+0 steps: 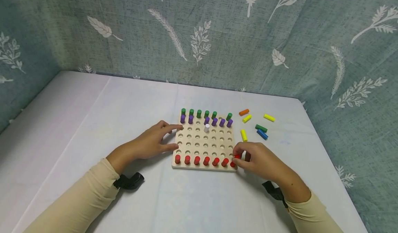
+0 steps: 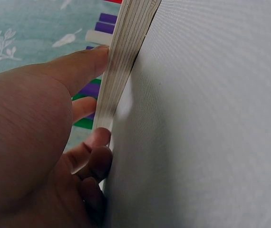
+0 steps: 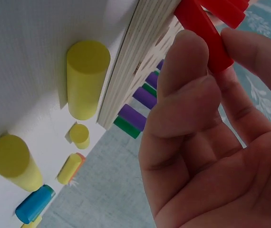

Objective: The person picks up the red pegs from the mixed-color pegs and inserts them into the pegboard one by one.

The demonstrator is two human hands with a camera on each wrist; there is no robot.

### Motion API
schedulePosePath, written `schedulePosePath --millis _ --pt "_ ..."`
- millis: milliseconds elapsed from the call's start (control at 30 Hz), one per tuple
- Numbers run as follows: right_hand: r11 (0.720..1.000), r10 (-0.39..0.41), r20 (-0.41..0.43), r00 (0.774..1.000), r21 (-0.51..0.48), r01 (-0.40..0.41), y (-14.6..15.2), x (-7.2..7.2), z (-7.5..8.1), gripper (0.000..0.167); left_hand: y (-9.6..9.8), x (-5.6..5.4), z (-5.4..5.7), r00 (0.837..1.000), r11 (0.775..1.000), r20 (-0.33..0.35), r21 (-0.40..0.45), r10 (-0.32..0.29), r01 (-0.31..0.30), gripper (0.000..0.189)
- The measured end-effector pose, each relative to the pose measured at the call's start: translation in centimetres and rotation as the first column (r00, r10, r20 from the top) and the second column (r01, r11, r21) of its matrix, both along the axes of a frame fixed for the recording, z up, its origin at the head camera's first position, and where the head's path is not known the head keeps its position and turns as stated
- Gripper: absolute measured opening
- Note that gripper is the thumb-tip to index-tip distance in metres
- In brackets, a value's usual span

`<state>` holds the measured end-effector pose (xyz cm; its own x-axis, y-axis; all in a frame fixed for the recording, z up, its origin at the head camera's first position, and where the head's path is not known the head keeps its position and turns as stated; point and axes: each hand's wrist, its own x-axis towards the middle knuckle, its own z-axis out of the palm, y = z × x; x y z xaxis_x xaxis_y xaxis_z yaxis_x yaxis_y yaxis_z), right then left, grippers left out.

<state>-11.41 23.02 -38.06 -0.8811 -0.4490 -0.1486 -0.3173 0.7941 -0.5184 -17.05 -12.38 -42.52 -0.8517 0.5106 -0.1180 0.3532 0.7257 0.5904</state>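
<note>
A pale wooden peg board (image 1: 192,168) lies on the table. My right hand (image 1: 259,158) pinches a red peg (image 3: 207,35) between thumb and fingers at the board's front right corner; its lower end is at the board. More red pegs (image 1: 197,160) stand along the front row. My left hand (image 1: 150,141) is at the board's left side, thumb and index finger stretched to its edge, the other fingers loosely bent. Purple pegs (image 1: 214,122) and green pegs (image 1: 199,113) fill most of the two back rows, each with a gap. One white peg (image 1: 206,128) stands before the purple row.
Loose pegs lie right of the board: an orange peg (image 1: 244,112), a green one (image 1: 261,128), a blue peg (image 1: 262,133) and several yellow pegs (image 3: 88,78). A patterned cloth (image 1: 199,36) hangs behind the white-covered table (image 1: 140,98).
</note>
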Motion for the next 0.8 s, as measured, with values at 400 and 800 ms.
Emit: schedulePosePath --millis 400,800 --pt "1.000 0.012 0.009 1.000 0.023 -0.012 0.2 0.0 0.6 0.011 0.2 -0.5 0.2 1.000 1.000 -0.003 0.015 -0.009 0.009 0.073" --pt "0.999 0.045 -0.009 0.999 0.028 -0.045 -0.1 -0.5 0.0 0.013 0.2 -1.1 -0.1 1.000 1.000 -0.004 0.001 -0.007 0.007 0.072"
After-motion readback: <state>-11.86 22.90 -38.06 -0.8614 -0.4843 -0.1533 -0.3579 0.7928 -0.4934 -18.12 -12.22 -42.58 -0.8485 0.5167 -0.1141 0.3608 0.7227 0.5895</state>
